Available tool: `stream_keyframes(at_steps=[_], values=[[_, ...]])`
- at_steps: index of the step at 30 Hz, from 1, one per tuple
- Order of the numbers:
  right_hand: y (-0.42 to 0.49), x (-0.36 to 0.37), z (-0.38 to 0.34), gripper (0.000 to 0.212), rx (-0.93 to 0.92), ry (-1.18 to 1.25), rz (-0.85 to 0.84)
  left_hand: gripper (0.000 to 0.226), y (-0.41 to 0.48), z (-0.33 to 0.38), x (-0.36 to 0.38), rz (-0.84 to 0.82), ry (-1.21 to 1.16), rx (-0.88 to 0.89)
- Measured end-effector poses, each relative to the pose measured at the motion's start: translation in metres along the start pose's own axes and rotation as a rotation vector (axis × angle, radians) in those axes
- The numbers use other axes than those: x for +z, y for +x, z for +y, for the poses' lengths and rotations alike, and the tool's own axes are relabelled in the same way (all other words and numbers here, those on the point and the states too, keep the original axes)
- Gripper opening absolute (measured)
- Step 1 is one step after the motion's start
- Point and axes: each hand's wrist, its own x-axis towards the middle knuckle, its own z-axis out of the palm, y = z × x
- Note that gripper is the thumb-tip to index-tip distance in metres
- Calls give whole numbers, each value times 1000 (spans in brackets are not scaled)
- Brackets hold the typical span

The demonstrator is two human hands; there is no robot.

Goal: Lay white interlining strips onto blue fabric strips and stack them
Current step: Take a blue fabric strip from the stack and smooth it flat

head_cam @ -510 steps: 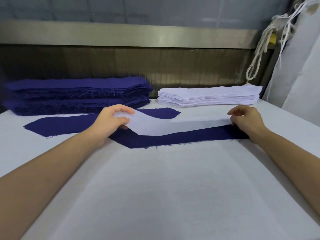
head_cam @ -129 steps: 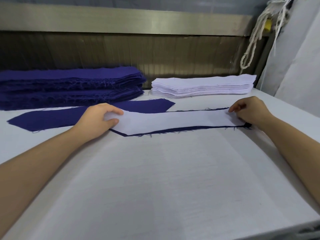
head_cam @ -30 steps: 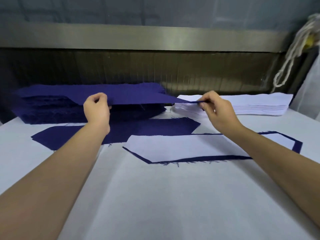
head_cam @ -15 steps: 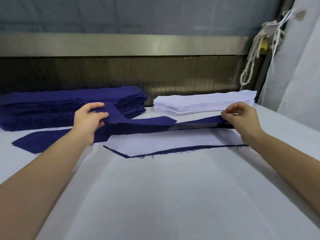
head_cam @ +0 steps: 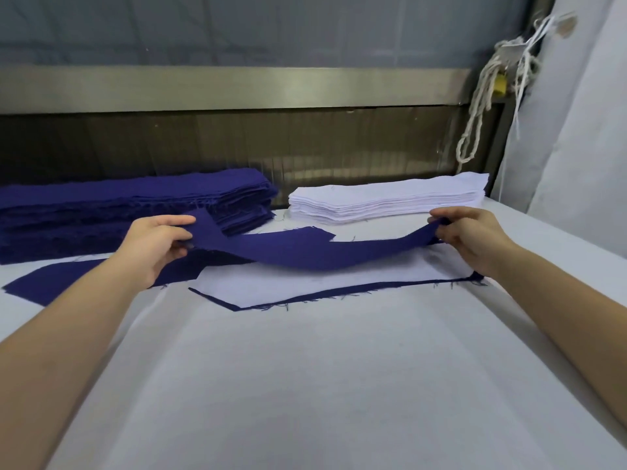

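White table (head_cam: 305, 385) is filling up: left hand (head_cam: 154, 244) and right hand (head_cam: 471, 237) are pinching one blue strip (head_cam: 305, 254) by its ends, fresh off the one blue pile (head_cam: 118, 205), lowering it over the one finished pair (head_cam: 339, 278) between them (layer two starting); one white pile (head_cam: 386, 198) beyond the right hand, one spare strip (head_cam: 61, 283) under the left

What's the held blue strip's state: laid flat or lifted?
Lifted: blue strip sags between left hand and right hand, which grip its ends.

Two stacks (head_cam: 118, 205) (head_cam: 386, 201), three blue strips (head_cam: 305, 254) (head_cam: 68, 279) (head_cam: 339, 293), one white strip (head_cam: 322, 283)
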Motion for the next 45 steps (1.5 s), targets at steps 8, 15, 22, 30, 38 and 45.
stream_keyframes(at_steps=[8,15,22,30,38,45], values=[[0,0,10,26,-416,-787,157,29,2,-3,-1,37,-8,-6],[-1,-3,7,19,-356,-713,156,30,2,-4,-2,31,-14,-15],[8,-11,10,6,-223,-410,228,43,6,-6,-5,69,-35,-26],[9,-16,4,49,-44,-395,151,38,7,-9,-5,35,3,-14],[6,-25,0,26,-2,-280,116,10,5,-8,-6,16,117,25],[12,-36,-3,26,59,-304,137,13,2,8,-15,-109,193,-39]])
